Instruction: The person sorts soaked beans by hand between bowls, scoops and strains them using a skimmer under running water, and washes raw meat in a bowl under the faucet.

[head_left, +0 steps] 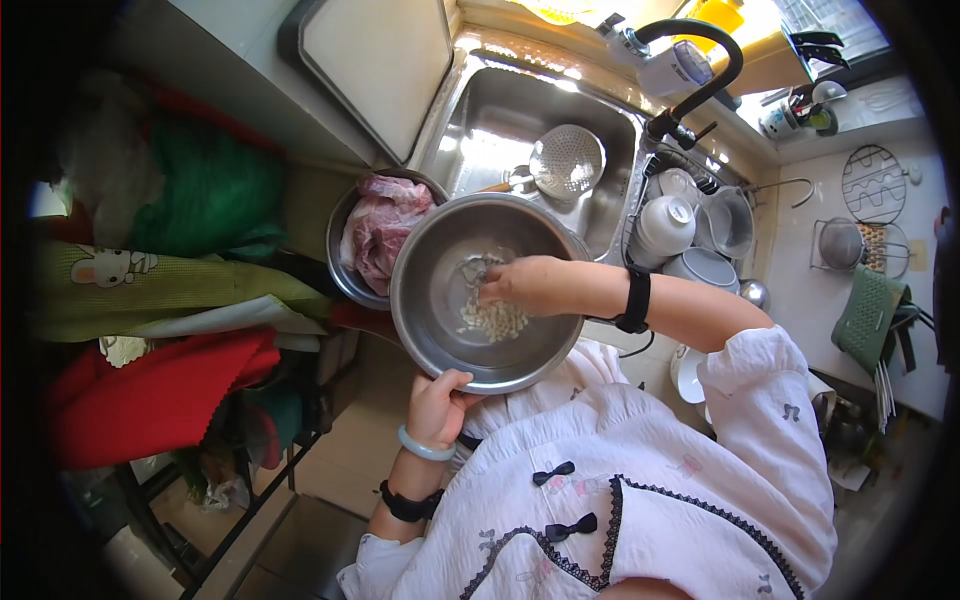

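A wide stainless steel basin (425, 290) is tilted in front of me, and a small heap of pale, wet pieces like peeled beans or kernels (497, 318) lies on its bottom. My left hand (440, 405) grips the near rim from below, thumb over the edge. Inside the basin, my right hand (530, 284) reaches down to the heap with its fingers curled together and slightly blurred. What those fingertips hold is hidden. A second metal bowl (335, 250) with raw meat (385, 225) stands just left of the basin.
Behind the basin is a steel sink (500, 100) with a perforated skimmer (567, 162) in it. A black faucet (738, 65) arches at the right. Bowls (665, 225) fill a dish rack. A white board (375, 70) leans at the left, near hanging cloths (180, 390).
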Available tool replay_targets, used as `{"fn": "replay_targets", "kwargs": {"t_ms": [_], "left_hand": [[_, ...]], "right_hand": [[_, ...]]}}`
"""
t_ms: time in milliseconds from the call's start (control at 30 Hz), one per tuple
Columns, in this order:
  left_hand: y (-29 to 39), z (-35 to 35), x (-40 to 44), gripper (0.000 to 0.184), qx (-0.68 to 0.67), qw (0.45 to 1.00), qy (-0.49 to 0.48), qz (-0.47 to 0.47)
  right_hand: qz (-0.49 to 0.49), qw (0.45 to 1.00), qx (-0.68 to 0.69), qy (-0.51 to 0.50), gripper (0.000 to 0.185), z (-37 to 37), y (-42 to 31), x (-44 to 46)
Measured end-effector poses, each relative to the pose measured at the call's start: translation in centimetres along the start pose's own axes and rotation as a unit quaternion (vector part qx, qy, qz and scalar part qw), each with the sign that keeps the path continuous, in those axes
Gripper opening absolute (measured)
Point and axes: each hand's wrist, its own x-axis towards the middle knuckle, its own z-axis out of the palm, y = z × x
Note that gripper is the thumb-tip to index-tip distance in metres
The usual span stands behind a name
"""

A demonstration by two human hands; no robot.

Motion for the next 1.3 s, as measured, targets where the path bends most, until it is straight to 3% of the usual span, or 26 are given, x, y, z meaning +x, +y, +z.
{"fn": "replay_targets", "kwargs": {"t_ms": [167, 267, 433, 533, 667, 867, 1167, 1267, 1300], "left_hand": [[-0.1, -0.5, 0.3, 0.037, -0.006, 1.000, 0.000, -0.006], [0.0, -0.3, 0.3, 0.036, -0.013, 1.000, 0.005, -0.001], [0.0, -0.5, 0.6, 0.038, -0.016, 1.000, 0.011, -0.005], [0.5, 0.0, 0.6, 0.040, -0.018, 1.000, 0.016, 0.000], [1.1, 0.2, 1.0, 0.041, -0.013, 1.000, 0.013, -0.005], [2.2, 0.9, 1.9, 0.042, -0.016, 0.999, 0.031, 0.000], [3.7, 1.1, 3.4, 0.046, -0.017, 0.999, 0.045, 0.016], [4.2, 1.5, 3.6, 0.047, -0.018, 0.999, 0.044, 0.021], [4.4, 1.6, 3.7, 0.048, -0.022, 0.999, 0.041, 0.023]], "right_hand": [[0.046, 0.995, -0.031, -0.086, 0.031, 0.5, -2.1, -0.7], [-0.012, 0.994, -0.024, -0.106, 0.033, 1.3, -2.4, -1.2], [-0.030, 0.991, 0.071, -0.109, 0.018, 1.0, -2.8, -1.4], [-0.061, 0.990, 0.098, -0.076, 0.018, 0.3, -2.3, -2.1], [-0.058, 0.977, 0.175, -0.107, 0.017, -0.8, -1.5, -2.3], [-0.082, 0.976, 0.200, -0.037, 0.013, -2.4, -1.0, -3.3], [-0.076, 0.983, 0.132, 0.107, 0.011, -4.6, -0.3, -7.2], [-0.018, 0.985, 0.152, 0.077, 0.012, -3.7, 0.1, -8.2], [-0.001, 0.985, 0.125, 0.120, 0.012, -1.9, 0.7, -8.2]]}}
